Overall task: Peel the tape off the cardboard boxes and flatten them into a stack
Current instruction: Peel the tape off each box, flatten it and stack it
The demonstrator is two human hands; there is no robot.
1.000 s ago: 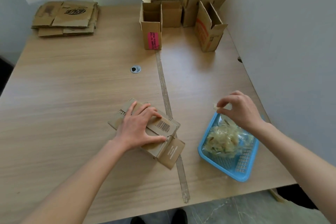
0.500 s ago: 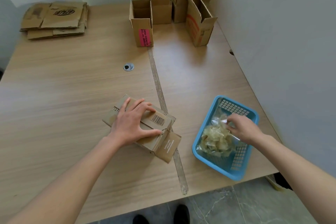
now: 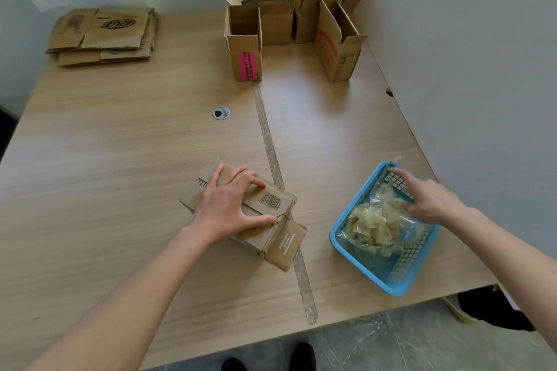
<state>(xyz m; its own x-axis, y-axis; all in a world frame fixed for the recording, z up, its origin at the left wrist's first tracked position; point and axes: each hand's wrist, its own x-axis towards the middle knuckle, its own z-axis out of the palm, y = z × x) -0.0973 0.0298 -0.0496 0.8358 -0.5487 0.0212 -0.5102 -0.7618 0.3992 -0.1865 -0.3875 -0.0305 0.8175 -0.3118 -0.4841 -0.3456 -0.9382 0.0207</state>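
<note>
A small cardboard box (image 3: 272,230) with a barcode label lies on its side near the table's front middle, one end flap hanging open. My left hand (image 3: 230,205) rests flat on its top, fingers spread. To the right sits a blue plastic basket (image 3: 369,275) holding a wad of crumpled clear tape (image 3: 373,224). My right hand (image 3: 428,200) hovers over the basket with fingers stretched out and nothing in it. A stack of flattened cardboard (image 3: 104,34) lies at the table's far left corner.
Several open upright boxes (image 3: 289,13) stand at the far right, one with a pink label (image 3: 247,66). A tape strip (image 3: 272,153) runs down the wooden table. A round cable hole (image 3: 221,113) sits mid-table. A white wall panel closes the right side.
My right hand carried a bit of tape down into the basket, let it go, and now has its fingers spread over it. My left hand stayed on the box.
</note>
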